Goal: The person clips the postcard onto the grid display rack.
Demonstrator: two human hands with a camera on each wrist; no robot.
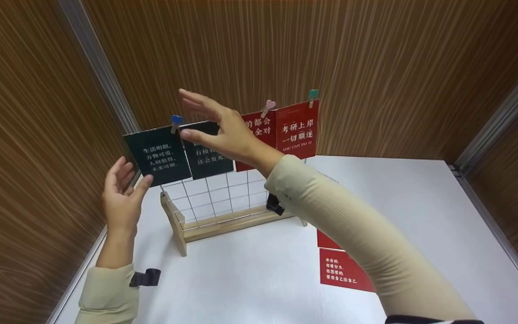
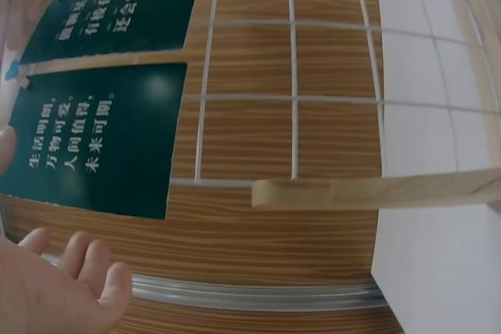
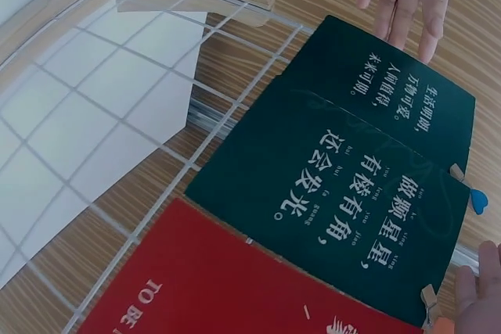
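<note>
A dark green card (image 1: 158,150) with white writing hangs at the left end of a wire grid rack (image 2: 295,98), under a blue-topped clip (image 1: 176,120). Beside its lower left edge is my left hand (image 1: 123,198), fingers loosely bent and holding nothing, the thumb overlapping the card's edge in the head view. My right hand (image 1: 236,137), fingers and thumb spread apart, covers part of a second green card (image 1: 212,168). In the right wrist view, a wooden clip (image 3: 429,298) grips that card's top edge, close to the right fingers. Further right hang two red cards (image 1: 297,128).
Pink (image 1: 268,106) and teal (image 1: 314,95) clips sit atop the red cards. A wooden base (image 1: 241,220) carries the grid on the white table (image 1: 241,279). Another red card (image 1: 344,272) lies at the right, partly under the sleeve (image 1: 344,216). Wood-grain panels (image 1: 376,81) enclose the table.
</note>
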